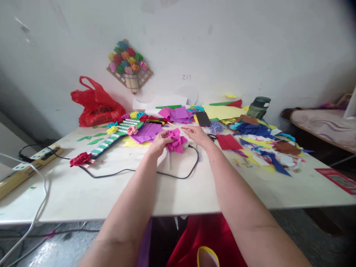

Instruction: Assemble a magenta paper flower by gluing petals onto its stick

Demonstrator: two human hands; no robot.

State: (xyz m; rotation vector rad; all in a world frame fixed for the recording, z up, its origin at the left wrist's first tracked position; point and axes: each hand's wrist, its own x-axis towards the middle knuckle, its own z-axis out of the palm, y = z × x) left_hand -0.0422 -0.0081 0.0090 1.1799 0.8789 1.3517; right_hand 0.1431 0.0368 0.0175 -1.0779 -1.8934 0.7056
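Observation:
A magenta paper flower [177, 141] with pointed petals is held between the thumb and fingers of my left hand [161, 142], above the table. My right hand [197, 135] hovers just right of the flower, its fingers stretched out toward it and nothing visible in them. A black cord [155, 172] loops on the table under my forearm and ends by a whitish piece partly hidden behind the flower. Left of my hand lie purple paper sheets [147, 132] and a green-and-white striped panel [118, 133] with paper roses, among them a red rose [80, 159].
A red plastic bag [97, 105] and a power strip [33, 165] are at the left. Paper scraps [261, 139], a red paper piece [228, 142], a phone [203, 119] and a dark green bottle [258, 107] lie or stand at the right. A flower decoration [129, 65] hangs on the wall.

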